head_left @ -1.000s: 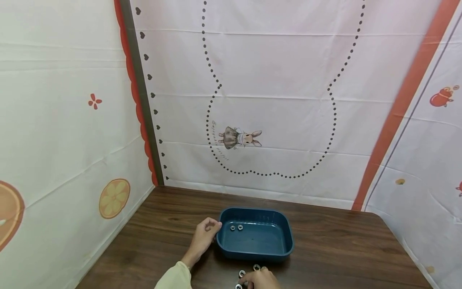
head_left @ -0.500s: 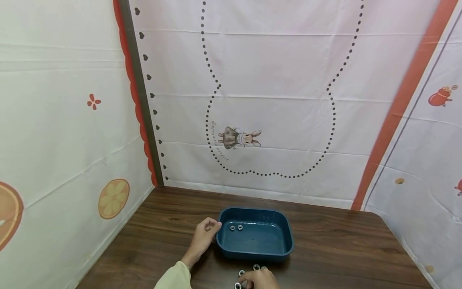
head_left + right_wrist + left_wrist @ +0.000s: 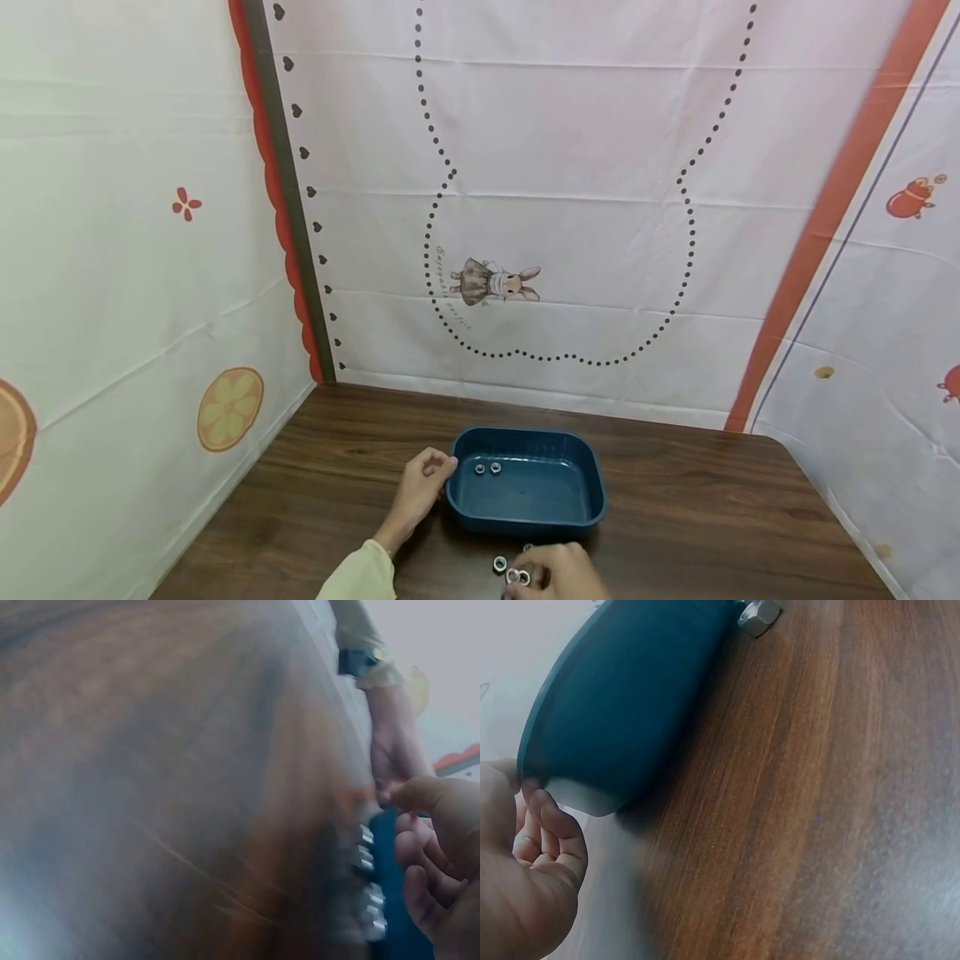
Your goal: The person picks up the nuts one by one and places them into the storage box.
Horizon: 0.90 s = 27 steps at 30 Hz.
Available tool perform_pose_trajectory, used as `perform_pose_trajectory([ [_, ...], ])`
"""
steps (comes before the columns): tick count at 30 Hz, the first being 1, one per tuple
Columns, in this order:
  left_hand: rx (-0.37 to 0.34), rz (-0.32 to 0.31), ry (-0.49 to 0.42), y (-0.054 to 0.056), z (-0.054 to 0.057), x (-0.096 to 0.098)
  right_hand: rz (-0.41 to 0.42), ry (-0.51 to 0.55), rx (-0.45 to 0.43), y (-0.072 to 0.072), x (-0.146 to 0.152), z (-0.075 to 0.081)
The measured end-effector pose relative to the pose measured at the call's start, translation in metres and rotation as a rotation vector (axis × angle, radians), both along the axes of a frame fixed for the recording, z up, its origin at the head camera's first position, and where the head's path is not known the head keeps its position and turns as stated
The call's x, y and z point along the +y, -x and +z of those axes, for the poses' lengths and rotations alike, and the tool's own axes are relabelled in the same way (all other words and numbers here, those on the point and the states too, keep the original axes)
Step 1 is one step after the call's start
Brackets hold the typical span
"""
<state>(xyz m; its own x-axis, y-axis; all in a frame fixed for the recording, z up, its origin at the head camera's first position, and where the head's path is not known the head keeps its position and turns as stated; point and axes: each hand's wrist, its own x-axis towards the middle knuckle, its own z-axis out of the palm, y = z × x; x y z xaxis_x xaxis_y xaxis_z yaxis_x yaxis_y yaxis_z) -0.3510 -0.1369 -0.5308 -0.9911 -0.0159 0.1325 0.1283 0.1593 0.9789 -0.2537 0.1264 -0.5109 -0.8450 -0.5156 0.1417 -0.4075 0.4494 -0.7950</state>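
Observation:
My left hand [image 3: 416, 492] pinches the left rim of a dark blue rectangular tray [image 3: 525, 527], thumb at the top edge and fingers curled below it in the left wrist view. Inside the tray, two metal hex nuts [image 3: 496, 468] lie near its left back corner. In front of the tray my right hand [image 3: 562, 573] pinches a hex nut [image 3: 513, 575] at its fingertips. Several more nuts lie on the table around it, among them one nut [image 3: 499, 564] to its left. The right wrist view is blurred, showing the loose nuts [image 3: 365, 859] in a row beside the fingers.
The dark wood-grain table [image 3: 697, 508] extends on both sides of the tray. Behind it and at both sides hang white printed cloths [image 3: 570, 250]. In the left wrist view a nut [image 3: 759, 616] sits close by the tray's wall.
My right hand has taken the front-left nut off the table and shifted slightly right with it. The left hand stays at the tray's rim. The head view has shifted a little.

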Motion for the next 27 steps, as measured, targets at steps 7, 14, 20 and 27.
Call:
perform_pose_trajectory([
  [7,-0.009,0.015,0.012,0.002,0.001,-0.001,0.027,0.003,0.273,0.03,0.021,0.042],
  [14,-0.005,0.028,0.009,0.002,0.002,-0.002,0.091,-0.068,0.424,0.077,0.032,0.072],
  [20,0.001,0.024,0.02,0.002,0.001,-0.002,0.121,-0.192,0.422,0.112,0.034,0.082],
  [27,-0.005,0.018,0.02,0.002,-0.003,0.0,0.196,-0.278,0.357,0.139,0.033,0.082],
])
